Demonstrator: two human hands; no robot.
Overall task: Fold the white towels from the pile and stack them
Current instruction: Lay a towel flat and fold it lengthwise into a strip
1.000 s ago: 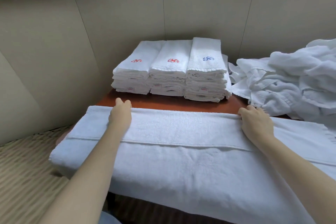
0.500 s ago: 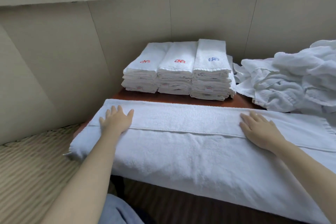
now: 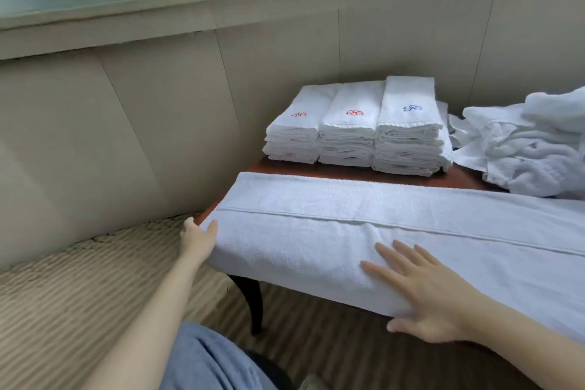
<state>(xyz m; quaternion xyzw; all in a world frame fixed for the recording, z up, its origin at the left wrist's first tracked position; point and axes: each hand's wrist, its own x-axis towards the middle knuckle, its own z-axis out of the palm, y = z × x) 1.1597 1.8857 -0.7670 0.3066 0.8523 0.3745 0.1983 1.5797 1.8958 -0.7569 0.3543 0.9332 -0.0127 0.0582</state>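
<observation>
Right now the towel (image 3: 348, 231) lies folded lengthwise along the front edge of the table (image 3: 348, 172), its near side hanging over that edge and its right end running out of view. The left hand (image 3: 198, 239) sits at the towel's left end by the table's front-left corner, fingers fairly straight, thumb on top of the cloth, no clear pinch. The right hand (image 3: 424, 291) lies flat on the towel near the front edge, fingers spread wide, holding nothing. Folded stacks (image 3: 351, 123) stand at the back edge; the loose pile (image 3: 531, 149) is at the back-right. It's terry cloth, so prob. soft, floppy, light-ish but bulky w/ layers doubled; it won't hold shape & layers may slide. Best grab: both layers at the left end, thumb above & fingers under, w/ the flat palm pinning the middle as the fold line.
</observation>
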